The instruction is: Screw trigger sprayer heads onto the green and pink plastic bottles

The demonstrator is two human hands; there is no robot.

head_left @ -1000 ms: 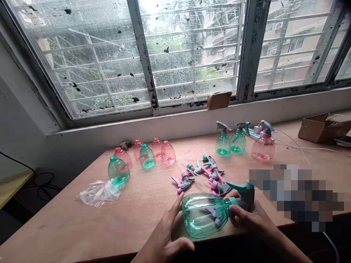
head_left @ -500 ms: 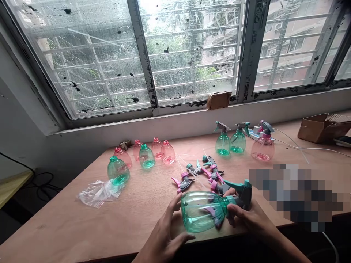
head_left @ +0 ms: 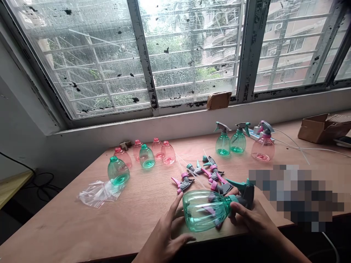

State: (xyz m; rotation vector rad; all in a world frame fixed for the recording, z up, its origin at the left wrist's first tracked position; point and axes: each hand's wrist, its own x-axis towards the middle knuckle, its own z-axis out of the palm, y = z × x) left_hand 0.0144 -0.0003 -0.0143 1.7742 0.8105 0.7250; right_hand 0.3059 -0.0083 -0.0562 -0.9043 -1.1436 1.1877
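A green spray bottle (head_left: 201, 215) lies on its side in the air above the table's front edge, its base towards the left. My right hand (head_left: 251, 215) is closed round its neck, where the teal collar meets the grey-and-teal spray head (head_left: 248, 195). Around the bottle's base, my left hand (head_left: 167, 230) is open, thumb and fingers apart; whether a fingertip touches the plastic I cannot tell. Behind and partly beneath the bottle lie several loose spray heads (head_left: 185, 182) in pink, teal and grey, with thin tubes.
Several pink and green bottles without heads (head_left: 147, 157) stand at the back left, near a clear plastic bag (head_left: 97, 195). Two green spray bottles (head_left: 223, 144) and a pink one (head_left: 263, 149) stand at the back right. Beyond are a power strip, white cables and a cardboard box (head_left: 319, 128).
The green bottle and my right hand have shifted slightly to the right, and the spray head has tilted a little. My left hand has barely moved; its fingers remain apart.
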